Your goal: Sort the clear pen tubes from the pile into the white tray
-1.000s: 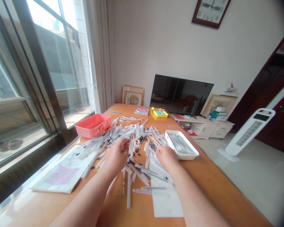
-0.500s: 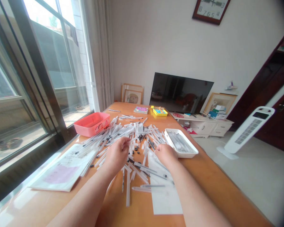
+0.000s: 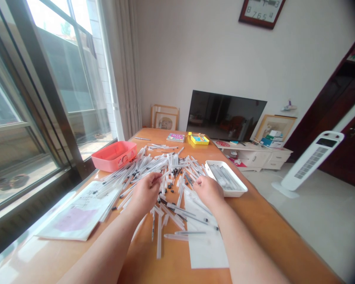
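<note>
A big heap of clear pen barrels, refills and small black caps [image 3: 168, 167] covers the middle of the wooden table [image 3: 263, 232]. My left hand [image 3: 144, 193] rests at the heap's near edge with its fingers curled and pinched together; whatever they hold is too small to name. My right hand [image 3: 208, 191] lies knuckles up at the heap's right side, beside the white tray [image 3: 225, 179]. Its fingers are bent under and hidden from me. The white tray holds several clear pens.
A pink plastic box [image 3: 114, 155] stands at the left near the window. A paper booklet [image 3: 79, 211] lies at the near left, a white sheet [image 3: 207, 248] under my right forearm. Small colourful boxes [image 3: 198, 139] sit at the far edge. A white tower fan [image 3: 309, 163] stands on the floor, right.
Both hands stay almost where they were at the heap; the right hand has shifted slightly forward. The view has tilted a little.
</note>
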`<state>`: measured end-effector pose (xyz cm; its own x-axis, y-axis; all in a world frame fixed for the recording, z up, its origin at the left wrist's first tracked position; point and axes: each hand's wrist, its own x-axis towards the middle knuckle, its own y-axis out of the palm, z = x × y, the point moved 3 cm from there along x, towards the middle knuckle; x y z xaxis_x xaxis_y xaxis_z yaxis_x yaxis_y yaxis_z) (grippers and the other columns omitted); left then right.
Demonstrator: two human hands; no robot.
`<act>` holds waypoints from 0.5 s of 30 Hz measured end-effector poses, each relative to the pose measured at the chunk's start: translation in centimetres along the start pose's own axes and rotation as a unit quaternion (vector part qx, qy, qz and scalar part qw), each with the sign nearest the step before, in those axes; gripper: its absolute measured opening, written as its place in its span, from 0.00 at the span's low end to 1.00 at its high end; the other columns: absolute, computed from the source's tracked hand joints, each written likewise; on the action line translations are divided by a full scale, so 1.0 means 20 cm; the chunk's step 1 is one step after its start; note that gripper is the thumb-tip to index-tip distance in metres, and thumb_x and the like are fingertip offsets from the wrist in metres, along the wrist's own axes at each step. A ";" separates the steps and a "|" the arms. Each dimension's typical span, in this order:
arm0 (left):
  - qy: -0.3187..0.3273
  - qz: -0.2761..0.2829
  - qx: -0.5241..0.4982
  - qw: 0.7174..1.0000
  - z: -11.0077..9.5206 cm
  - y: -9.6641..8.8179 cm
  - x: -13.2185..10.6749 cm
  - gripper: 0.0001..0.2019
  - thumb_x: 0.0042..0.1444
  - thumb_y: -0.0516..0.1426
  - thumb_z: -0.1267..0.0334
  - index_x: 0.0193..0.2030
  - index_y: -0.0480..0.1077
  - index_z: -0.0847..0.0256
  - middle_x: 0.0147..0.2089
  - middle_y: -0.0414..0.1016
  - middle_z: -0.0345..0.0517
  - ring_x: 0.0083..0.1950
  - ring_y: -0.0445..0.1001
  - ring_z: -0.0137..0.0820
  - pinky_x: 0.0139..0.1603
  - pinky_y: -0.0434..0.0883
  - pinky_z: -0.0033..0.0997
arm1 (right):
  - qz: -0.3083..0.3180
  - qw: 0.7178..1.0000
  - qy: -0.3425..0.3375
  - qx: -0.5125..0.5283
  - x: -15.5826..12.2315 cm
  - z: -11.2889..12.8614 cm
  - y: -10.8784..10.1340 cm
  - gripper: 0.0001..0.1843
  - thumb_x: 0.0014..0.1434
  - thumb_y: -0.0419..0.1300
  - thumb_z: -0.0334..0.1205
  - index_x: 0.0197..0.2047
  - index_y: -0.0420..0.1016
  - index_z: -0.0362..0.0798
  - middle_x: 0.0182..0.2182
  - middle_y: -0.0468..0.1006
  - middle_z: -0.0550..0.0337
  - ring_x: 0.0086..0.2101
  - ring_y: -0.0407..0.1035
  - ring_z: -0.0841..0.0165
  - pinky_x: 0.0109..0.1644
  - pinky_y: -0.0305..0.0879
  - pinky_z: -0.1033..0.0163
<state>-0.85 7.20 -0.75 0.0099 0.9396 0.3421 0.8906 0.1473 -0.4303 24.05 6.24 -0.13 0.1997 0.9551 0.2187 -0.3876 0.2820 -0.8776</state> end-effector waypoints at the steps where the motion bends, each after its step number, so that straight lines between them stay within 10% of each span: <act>1: -0.013 0.011 -0.024 1.000 0.00 0.00 0.00 0.15 0.58 0.56 0.54 0.46 0.75 0.59 0.38 0.80 0.47 0.39 0.76 0.36 0.40 0.69 0.33 | -0.017 0.999 -0.013 0.028 -0.01 0.01 -0.01 0.11 0.58 0.57 0.45 0.29 0.75 0.50 0.27 0.77 0.61 0.29 0.68 0.68 0.31 0.52 0.65; 7: -0.138 0.080 -0.219 0.963 -0.04 0.00 -0.03 0.17 0.56 0.60 0.53 0.48 0.74 0.61 0.41 0.78 0.48 0.35 0.71 0.30 0.36 0.65 0.29 | -0.029 0.946 -0.053 0.318 -0.04 0.04 -0.01 0.12 0.57 0.57 0.45 0.41 0.75 0.49 0.24 0.76 0.62 0.26 0.69 0.66 0.32 0.62 0.63; 15: -0.169 0.150 -0.387 0.894 -0.11 -0.01 -0.05 0.11 0.57 0.62 0.58 0.43 0.73 0.62 0.41 0.77 0.49 0.37 0.73 0.29 0.42 0.67 0.29 | 0.077 0.775 0.001 0.627 -0.12 0.11 -0.11 0.15 0.57 0.62 0.43 0.46 0.79 0.46 0.42 0.81 0.51 0.45 0.75 0.60 0.49 0.70 0.57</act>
<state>-0.02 5.48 0.78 0.2800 0.9598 -0.0206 0.9203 -0.2623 0.2903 22.42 3.58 2.28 0.0654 0.9862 0.1519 -0.9769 0.0323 0.2113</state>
